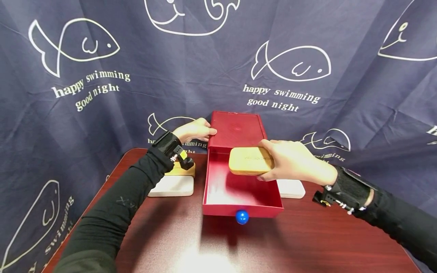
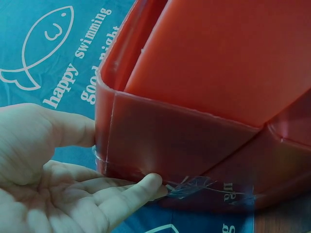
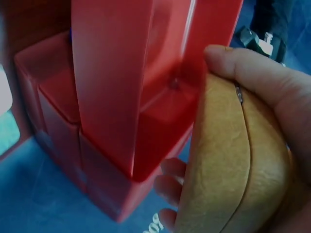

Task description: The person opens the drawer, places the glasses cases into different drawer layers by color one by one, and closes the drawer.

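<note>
A red box (image 1: 237,129) lies on the dark wooden table (image 1: 307,242), its red drawer (image 1: 240,193) pulled out toward me, with a blue ball knob (image 1: 241,217) on the front. My right hand (image 1: 290,161) grips a tan rounded case (image 1: 249,160) over the drawer's open inside; the right wrist view shows the case (image 3: 228,165) held between thumb and fingers. My left hand (image 1: 194,130) rests with straight fingers against the box's left side, and the left wrist view shows its fingertips (image 2: 146,187) touching the red wall (image 2: 170,141).
A white flat case (image 1: 172,185) with a tan case (image 1: 181,170) on it lies left of the drawer. Another white case (image 1: 291,188) lies to the right of it. A navy fish-print cloth (image 1: 102,76) hangs behind the table.
</note>
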Tool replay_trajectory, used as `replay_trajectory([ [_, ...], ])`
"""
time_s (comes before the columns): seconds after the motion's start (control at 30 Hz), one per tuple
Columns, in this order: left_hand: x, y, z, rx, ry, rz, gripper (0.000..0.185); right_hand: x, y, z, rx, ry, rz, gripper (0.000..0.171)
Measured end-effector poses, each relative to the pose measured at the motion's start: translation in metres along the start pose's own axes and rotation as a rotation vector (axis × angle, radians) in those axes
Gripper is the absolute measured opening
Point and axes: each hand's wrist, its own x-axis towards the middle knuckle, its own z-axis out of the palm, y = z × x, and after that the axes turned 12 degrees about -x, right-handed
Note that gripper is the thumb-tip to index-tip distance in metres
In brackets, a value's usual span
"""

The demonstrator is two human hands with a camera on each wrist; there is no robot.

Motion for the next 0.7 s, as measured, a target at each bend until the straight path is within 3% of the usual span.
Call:
replay_trajectory([
  [0.33, 0.000, 0.000, 0.000, 0.006, 0.004, 0.004, 0.031, 0.016, -0.012, 0.004, 0.109, -0.177, 0.022, 0.057],
  [0.7, -0.002, -0.001, 0.000, -0.001, 0.002, 0.010, 0.031, 0.027, -0.024, 0.021, 0.135, -0.220, -0.034, 0.054],
])
